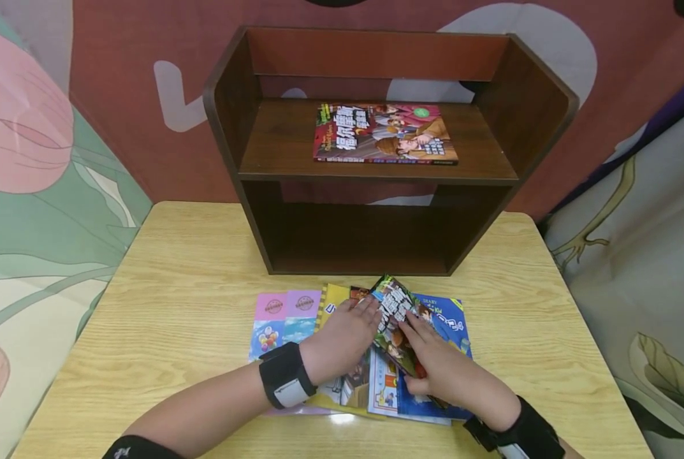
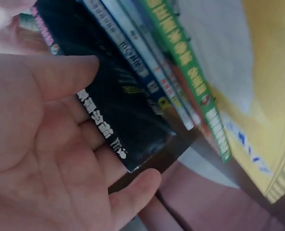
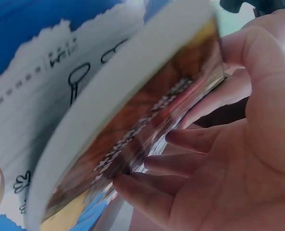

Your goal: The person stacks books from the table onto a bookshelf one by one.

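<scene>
A comic book [image 1: 396,325] with a dark, colourful cover and white lettering stands tilted above a spread of books. My left hand [image 1: 344,338] holds it along its left edge. In the left wrist view, the thumb lies over the book's black side [image 2: 118,91], and the fingers pass behind its lettered spine. On the other edge, my right hand [image 1: 447,366] grips the book, fingers across the cover and thumb near the lower corner. The right wrist view shows fingertips at the brown cover [image 3: 133,130]. Beneath lie a blue book [image 1: 447,319] and a yellow book [image 1: 333,296].
Two pink-and-blue booklets [image 1: 269,312] overlap at the left of the spread. Behind stands a dark brown two-tier bookshelf [image 1: 370,175] with one comic [image 1: 384,134] lying flat on its upper shelf. Everything rests on a light wooden table [image 1: 164,306] against a printed curtain.
</scene>
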Demonstrator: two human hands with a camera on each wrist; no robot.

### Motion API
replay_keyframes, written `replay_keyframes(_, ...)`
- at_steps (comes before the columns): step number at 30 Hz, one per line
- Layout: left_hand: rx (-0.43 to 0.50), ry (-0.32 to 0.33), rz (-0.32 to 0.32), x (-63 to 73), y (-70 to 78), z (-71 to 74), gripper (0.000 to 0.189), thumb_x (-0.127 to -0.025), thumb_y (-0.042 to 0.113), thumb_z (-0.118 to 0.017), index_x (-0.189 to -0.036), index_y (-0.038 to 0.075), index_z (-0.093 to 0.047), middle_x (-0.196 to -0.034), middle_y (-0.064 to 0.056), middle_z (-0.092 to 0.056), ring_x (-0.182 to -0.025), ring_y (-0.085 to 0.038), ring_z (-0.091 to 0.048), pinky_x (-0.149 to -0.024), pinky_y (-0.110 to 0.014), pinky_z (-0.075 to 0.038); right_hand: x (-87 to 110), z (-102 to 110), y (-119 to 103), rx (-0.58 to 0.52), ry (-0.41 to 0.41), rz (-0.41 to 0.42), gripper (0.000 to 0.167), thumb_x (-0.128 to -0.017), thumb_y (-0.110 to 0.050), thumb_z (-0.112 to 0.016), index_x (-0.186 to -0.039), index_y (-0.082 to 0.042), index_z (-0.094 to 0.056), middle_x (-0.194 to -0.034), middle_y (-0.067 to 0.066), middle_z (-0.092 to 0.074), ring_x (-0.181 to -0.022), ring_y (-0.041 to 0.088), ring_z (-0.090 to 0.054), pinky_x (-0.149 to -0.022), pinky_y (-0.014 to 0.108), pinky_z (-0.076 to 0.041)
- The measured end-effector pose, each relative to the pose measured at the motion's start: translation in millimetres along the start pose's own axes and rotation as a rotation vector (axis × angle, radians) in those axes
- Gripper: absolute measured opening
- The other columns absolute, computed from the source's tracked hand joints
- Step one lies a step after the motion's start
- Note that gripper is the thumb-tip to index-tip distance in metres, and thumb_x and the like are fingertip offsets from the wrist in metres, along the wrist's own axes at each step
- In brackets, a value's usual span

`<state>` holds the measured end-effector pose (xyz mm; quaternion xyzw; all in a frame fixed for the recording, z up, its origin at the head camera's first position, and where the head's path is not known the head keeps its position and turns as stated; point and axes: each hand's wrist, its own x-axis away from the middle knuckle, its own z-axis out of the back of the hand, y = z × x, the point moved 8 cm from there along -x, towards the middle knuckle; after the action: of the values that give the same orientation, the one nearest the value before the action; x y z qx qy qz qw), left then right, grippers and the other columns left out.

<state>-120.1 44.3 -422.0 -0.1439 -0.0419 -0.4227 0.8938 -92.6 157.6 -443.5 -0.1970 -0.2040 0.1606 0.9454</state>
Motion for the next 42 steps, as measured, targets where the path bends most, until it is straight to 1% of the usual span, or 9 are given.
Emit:
replay_keyframes(4,-0.013,0.031,0.034,8.7,-3.0,6.3,0.053,-0.092,0.033,-0.059,-0.139,0.011,-0.048,-0.145,-0.010,-0.044,-0.135,-0.023,-0.042,-0.106,-0.039,-0.041,-0.1,3,0,0.015,0.018,-0.001,0.090,-0.078,-0.038,-0.073,-0.148,-0.003,-0.028,-0.157,0.017,-0.017,-0.143,0.039,-0.019,-0.108,0.056,-0.031)
replay_keyframes(16,-0.057,-0.031,0.173,30.2,-4.6,11.6,0.053,-0.088,0.034,-0.064,-0.135,0.014,-0.053,-0.140,-0.007,-0.050,-0.130,-0.021,-0.048,-0.102,-0.035,-0.044,3.6,5,0,0.117,0.056,-0.008,0.095,-0.077,-0.048,-0.073,-0.148,-0.003,-0.029,-0.156,0.020,-0.016,-0.141,0.043,-0.019,-0.105,0.059,-0.033)
replay_keyframes(20,-0.093,0.011,0.205,37.7,-3.9,17.3,0.049,-0.086,0.034,-0.066,-0.129,0.013,-0.059,-0.133,-0.006,-0.058,-0.120,-0.019,-0.057,-0.098,-0.033,-0.048,3.2,4,1,0.168,0.054,-0.026,0.093,-0.078,-0.040,-0.075,-0.149,-0.005,-0.028,-0.157,0.018,-0.014,-0.142,0.041,-0.018,-0.107,0.057,-0.032)
replay_keyframes(24,-0.112,0.036,0.214,43.1,-3.1,19.3,0.054,-0.080,0.039,-0.070,-0.126,0.012,-0.061,-0.128,-0.007,-0.062,-0.114,-0.019,-0.061,-0.095,-0.033,-0.050,0.5,6,0,0.223,0.096,-0.035,0.084,-0.079,-0.021,-0.076,-0.148,-0.007,-0.030,-0.156,0.017,-0.021,-0.141,0.039,-0.023,-0.106,0.056,-0.035)
replay_keyframes(27,-0.083,0.051,0.213,44.6,-3.1,18.4,0.057,-0.077,0.040,-0.072,-0.125,0.010,-0.062,-0.125,-0.009,-0.063,-0.112,-0.020,-0.062,-0.093,-0.035,-0.051,-0.9,9,-1,0.255,0.140,-0.032,0.078,-0.080,-0.009,-0.073,-0.147,-0.007,-0.034,-0.153,0.017,-0.029,-0.140,0.039,-0.028,-0.105,0.056,-0.036)
replay_keyframes(30,-0.031,0.066,0.204,43.8,-3.9,15.5,0.057,-0.079,0.040,-0.071,-0.126,0.010,-0.060,-0.125,-0.011,-0.062,-0.113,-0.023,-0.061,-0.094,-0.038,-0.051,-0.7,13,-3,0.288,0.182,-0.019,0.071,-0.081,-0.003,-0.069,-0.145,-0.006,-0.037,-0.151,0.016,-0.034,-0.138,0.039,-0.031,-0.106,0.055,-0.035)
replay_keyframes(34,0.077,0.095,0.208,40.2,-7.5,10.6,0.064,-0.082,0.038,-0.070,-0.136,0.010,-0.051,-0.136,-0.015,-0.054,-0.121,-0.028,-0.055,-0.096,-0.040,-0.049,0.5,17,-7,0.330,0.231,-0.003,0.068,-0.081,-0.004,-0.069,-0.143,-0.005,-0.041,-0.148,0.014,-0.039,-0.137,0.037,-0.035,-0.105,0.053,-0.037)
replay_keyframes(38,0.176,0.104,0.229,35.7,-12.1,4.6,0.078,-0.077,0.034,-0.076,-0.142,0.009,-0.042,-0.144,-0.017,-0.043,-0.129,-0.032,-0.046,-0.099,-0.042,-0.047,0.6,20,-13,0.346,0.258,0.028,0.070,-0.079,-0.007,-0.073,-0.142,-0.007,-0.043,-0.147,0.013,-0.042,-0.136,0.034,-0.038,-0.104,0.051,-0.039)
replay_keyframes(42,0.220,0.056,0.234,33.2,-12.4,-0.1,0.081,-0.077,0.030,-0.077,-0.144,0.008,-0.039,-0.148,-0.017,-0.038,-0.134,-0.032,-0.041,-0.104,-0.043,-0.043,-0.6,20,-19,0.357,0.268,0.048,0.069,-0.079,-0.009,-0.074,-0.141,-0.007,-0.044,-0.146,0.012,-0.044,-0.135,0.033,-0.039,-0.104,0.050,-0.040)
